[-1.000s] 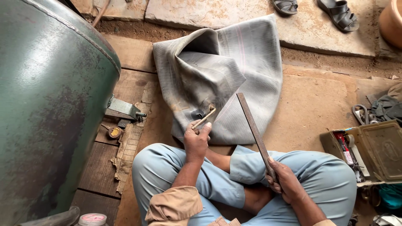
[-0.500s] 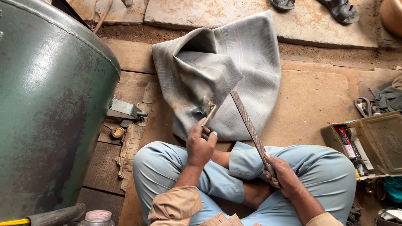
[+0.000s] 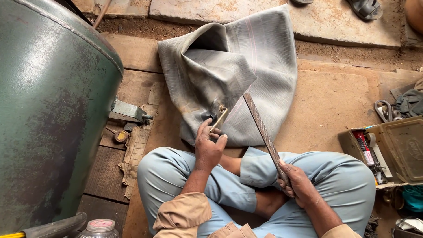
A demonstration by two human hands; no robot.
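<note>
1. We sit cross-legged on a worn plank-and-packed-earth floor (image 3: 339, 101); a big green-grey metal tank (image 3: 48, 110) fills the nine o'clock side, stone slabs run across twelve o'clock, and an open olive metal toolbox (image 3: 394, 152) sits at three o'clock.
2. A flattened grey rubber inner tube (image 3: 246, 75) lies folded in front of our knees, at twelve o'clock from our hands, with its bent brass valve stem (image 3: 219, 119) at the near edge.
3. Our left hand (image 3: 209, 147) is closed on the tube's near edge: thumb and forefinger pinch the lower end of the valve stem, the other fingers curled beneath; the wrist is straight and the forearm rises from our lap.
4. Our right hand (image 3: 297, 185) is wrapped fully round the lower end of a long flat steel file (image 3: 264, 132), which slants up toward eleven o'clock, its tip over the tube, just to the right of the valve.
5. We judge this the positioning step: tube steadied, file poised but, as far as we can tell, not yet bearing on the rubber.
6. The next move calls for a firm left grip and the file laid flat on the rubber, clear of the left fingers.
</note>
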